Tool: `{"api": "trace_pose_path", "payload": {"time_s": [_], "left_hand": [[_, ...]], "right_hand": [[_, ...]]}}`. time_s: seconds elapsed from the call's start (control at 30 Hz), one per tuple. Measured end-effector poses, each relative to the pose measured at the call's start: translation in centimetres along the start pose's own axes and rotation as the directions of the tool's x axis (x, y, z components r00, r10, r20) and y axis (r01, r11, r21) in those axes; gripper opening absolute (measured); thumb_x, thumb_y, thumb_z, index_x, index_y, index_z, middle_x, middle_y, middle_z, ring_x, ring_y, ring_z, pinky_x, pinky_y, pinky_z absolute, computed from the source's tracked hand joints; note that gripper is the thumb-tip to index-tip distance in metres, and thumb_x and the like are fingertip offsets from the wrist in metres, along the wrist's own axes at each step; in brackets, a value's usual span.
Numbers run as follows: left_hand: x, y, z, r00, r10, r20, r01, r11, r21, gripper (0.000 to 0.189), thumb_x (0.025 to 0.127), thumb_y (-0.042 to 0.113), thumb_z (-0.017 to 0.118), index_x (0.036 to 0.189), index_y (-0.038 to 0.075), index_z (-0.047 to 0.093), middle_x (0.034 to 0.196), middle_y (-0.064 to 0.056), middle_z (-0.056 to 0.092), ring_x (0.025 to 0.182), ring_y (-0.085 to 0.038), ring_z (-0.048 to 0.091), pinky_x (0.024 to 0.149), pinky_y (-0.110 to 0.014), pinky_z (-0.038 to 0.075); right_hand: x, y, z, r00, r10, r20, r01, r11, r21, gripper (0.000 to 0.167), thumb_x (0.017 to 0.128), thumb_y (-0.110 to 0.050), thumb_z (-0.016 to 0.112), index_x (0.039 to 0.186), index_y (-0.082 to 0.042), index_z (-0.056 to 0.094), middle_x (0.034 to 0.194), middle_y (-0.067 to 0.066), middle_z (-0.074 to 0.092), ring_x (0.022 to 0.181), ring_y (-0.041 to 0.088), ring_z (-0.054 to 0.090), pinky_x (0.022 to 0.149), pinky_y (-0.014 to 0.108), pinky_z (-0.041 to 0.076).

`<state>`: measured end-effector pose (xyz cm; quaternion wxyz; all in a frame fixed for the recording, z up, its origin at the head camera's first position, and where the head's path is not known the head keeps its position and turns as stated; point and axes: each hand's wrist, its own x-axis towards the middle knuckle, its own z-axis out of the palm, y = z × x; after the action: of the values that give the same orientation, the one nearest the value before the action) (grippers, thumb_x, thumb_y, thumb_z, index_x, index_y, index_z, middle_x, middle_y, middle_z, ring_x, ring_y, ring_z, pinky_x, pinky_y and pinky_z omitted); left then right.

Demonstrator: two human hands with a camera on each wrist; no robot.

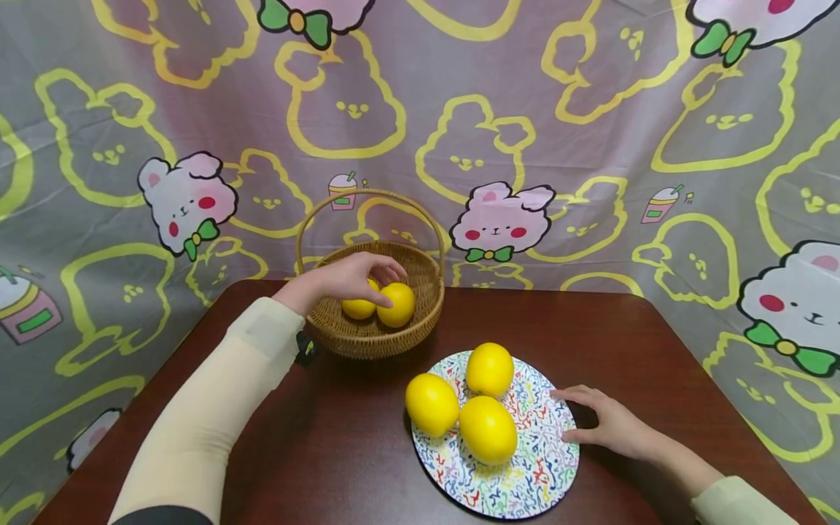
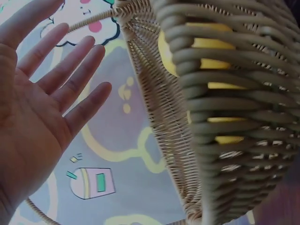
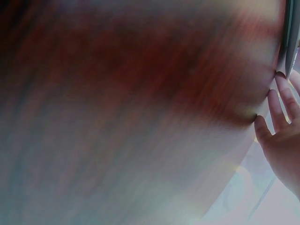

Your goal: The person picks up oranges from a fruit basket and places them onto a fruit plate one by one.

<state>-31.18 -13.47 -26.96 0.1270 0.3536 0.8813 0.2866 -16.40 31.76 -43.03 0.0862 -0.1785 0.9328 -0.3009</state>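
Note:
Over the wicker basket (image 1: 367,347) my left hand (image 1: 357,279) hovers with relaxed fingers and holds nothing. Two smooth yellow fruits lie in the basket; the right one (image 1: 397,310) is just under the thumb, the left one (image 1: 356,309) partly behind the hand. In the left wrist view the bare palm (image 2: 33,117) faces the camera beside the basket's woven wall. A round patterned plate (image 1: 547,445) carries three yellow fruits, one at the back (image 1: 490,370), one left (image 1: 431,405), one in front (image 1: 488,430). My right hand (image 1: 613,424) has its thumb and fingertips right at the plate's right rim.
The dark reddish-brown table (image 1: 328,452) bears both basket and plate. An arched handle (image 1: 380,192) rises over the basket. A cartoon-printed cloth (image 1: 590,240) hangs behind the table and along its sides.

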Motion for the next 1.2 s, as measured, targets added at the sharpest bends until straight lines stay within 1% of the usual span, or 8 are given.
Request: {"api": "trace_pose_path", "payload": {"time_s": [0.2,0.33,0.5,0.63,0.77,0.9,1.03,1.2], "left_hand": [[1.0,-1.3,-0.1,0.999,-0.030,0.021,0.030,1.000,-0.009,0.058,0.082,0.019,0.079,0.134,0.007,0.055,0.128,-0.012,0.058,0.119,-0.034,0.052,0.100,-0.046,0.040],[1.6,-1.9,-0.1,0.999,-0.052,0.015,0.052,0.999,0.014,0.060,0.083,0.017,0.079,0.135,0.007,0.053,0.131,-0.014,0.055,0.121,-0.035,0.050,0.102,-0.047,0.038],[2.1,-2.5,0.1,0.996,-0.088,0.019,0.087,0.995,0.044,0.063,0.082,0.017,0.078,0.138,0.008,0.051,0.137,-0.015,0.049,0.125,-0.036,0.046,0.104,-0.047,0.036],[2.7,-3.3,0.6,0.996,-0.083,0.042,0.080,0.995,0.055,0.068,0.081,0.019,0.079,0.140,0.006,0.048,0.141,-0.018,0.046,0.128,-0.040,0.041,0.104,-0.048,0.034],[3.1,-4.1,1.3,0.996,-0.078,0.047,0.075,0.995,0.064,0.073,0.079,0.020,0.080,0.141,0.004,0.046,0.144,-0.020,0.043,0.130,-0.041,0.039,0.106,-0.049,0.031],[3.2,-4.5,1.9,0.993,-0.109,0.045,0.106,0.993,0.060,0.075,0.078,0.019,0.081,0.143,0.005,0.044,0.146,-0.020,0.040,0.131,-0.039,0.038,0.107,-0.050,0.030],[3.3,-4.9,2.4,0.987,-0.154,0.055,0.151,0.987,0.048,0.077,0.079,0.020,0.081,0.145,0.008,0.042,0.145,-0.018,0.041,0.130,-0.037,0.039,0.106,-0.049,0.032],[3.5,-5.1,2.8,0.984,-0.167,0.062,0.165,0.986,0.035,0.078,0.078,0.018,0.080,0.145,0.008,0.041,0.146,-0.018,0.040,0.131,-0.036,0.037,0.107,-0.049,0.030]], "right_hand": [[0.0,0.0,0.0,1.000,0.000,-0.002,0.000,1.000,0.004,0.066,0.077,-0.044,0.079,0.134,-0.016,0.059,0.126,0.011,0.056,0.112,0.033,0.049,0.092,0.062,0.042],[0.0,0.1,0.0,1.000,-0.003,-0.004,0.004,1.000,0.007,0.067,0.076,-0.044,0.079,0.133,-0.016,0.059,0.126,0.010,0.056,0.112,0.033,0.049,0.092,0.062,0.042],[-0.1,0.3,0.0,0.999,-0.034,-0.013,0.034,0.999,0.003,0.066,0.077,-0.043,0.079,0.134,-0.015,0.059,0.125,0.009,0.056,0.112,0.032,0.049,0.092,0.061,0.042],[0.0,0.3,0.1,0.999,-0.044,-0.017,0.045,0.999,0.004,0.065,0.078,-0.042,0.079,0.133,-0.014,0.059,0.124,0.009,0.056,0.111,0.032,0.050,0.092,0.061,0.042],[0.0,0.3,0.1,0.999,-0.044,-0.014,0.044,0.999,0.006,0.066,0.077,-0.043,0.079,0.133,-0.014,0.059,0.124,0.009,0.057,0.112,0.032,0.050,0.093,0.061,0.042],[0.1,0.4,0.0,0.999,-0.037,-0.005,0.037,0.999,0.004,0.066,0.077,-0.043,0.079,0.134,-0.015,0.059,0.124,0.008,0.057,0.112,0.032,0.049,0.092,0.060,0.043],[0.2,0.5,0.0,0.999,-0.040,-0.002,0.040,0.999,0.002,0.066,0.078,-0.043,0.079,0.134,-0.016,0.059,0.124,0.007,0.057,0.112,0.032,0.049,0.092,0.060,0.043],[0.2,0.5,0.0,1.000,-0.031,-0.002,0.031,1.000,0.000,0.066,0.077,-0.043,0.079,0.134,-0.016,0.059,0.125,0.007,0.057,0.112,0.032,0.049,0.093,0.061,0.042]]}}
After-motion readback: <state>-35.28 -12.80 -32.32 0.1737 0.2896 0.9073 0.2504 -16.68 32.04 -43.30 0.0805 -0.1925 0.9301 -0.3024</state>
